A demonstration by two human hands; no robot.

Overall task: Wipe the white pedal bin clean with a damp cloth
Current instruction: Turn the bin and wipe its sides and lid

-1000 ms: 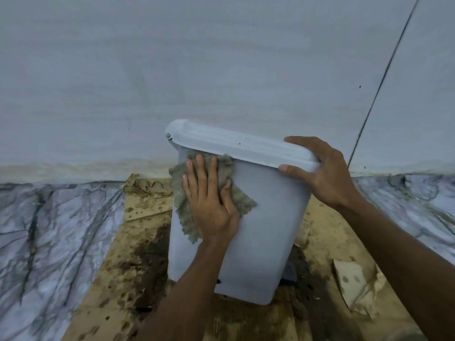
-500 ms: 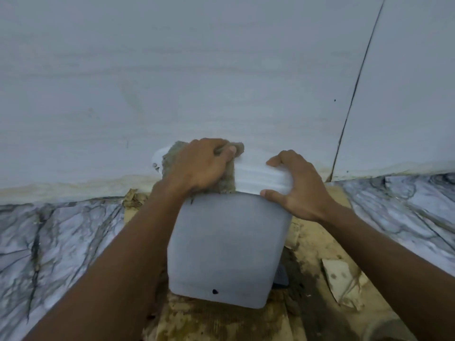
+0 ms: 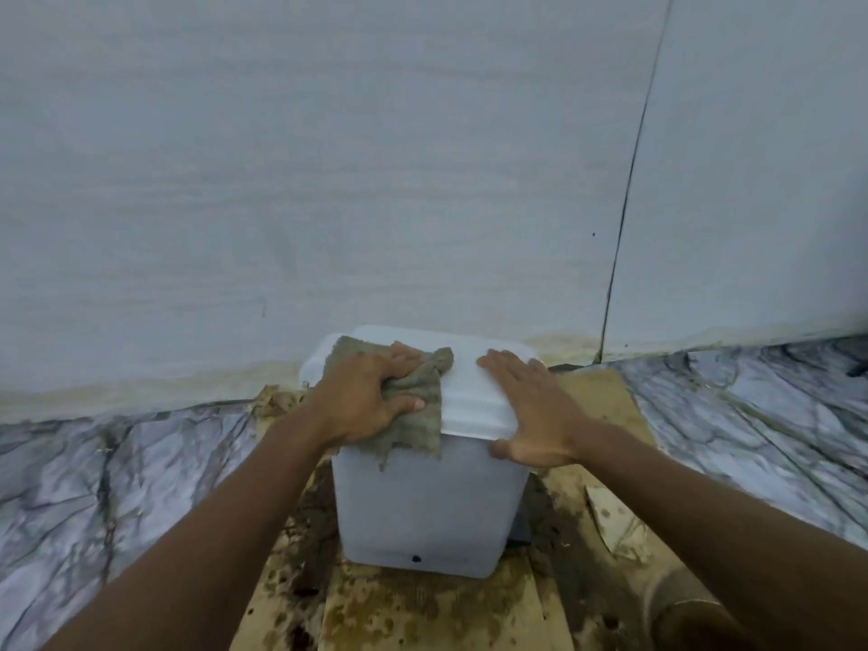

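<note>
Left hand (image 3: 366, 397) grips the cloth (image 3: 415, 415) bunched on the lid's (image 3: 469, 385) left half, bin (image 3: 422, 509) upright below both hands; bare lid runs rightward, long axis across, to the right hand (image 3: 530, 411) pressing flat, fingers straight, so the left likely sweeps right.

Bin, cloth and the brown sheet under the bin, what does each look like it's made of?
Bin: likely moulded plastic, with a smooth matt white face and rounded corners.
Cloth: coarse woven fabric, grey-green, with a frayed edge, bunching under the left hand.
Brown sheet: probably cardboard, flat, with dark stains and a torn flap.
</note>
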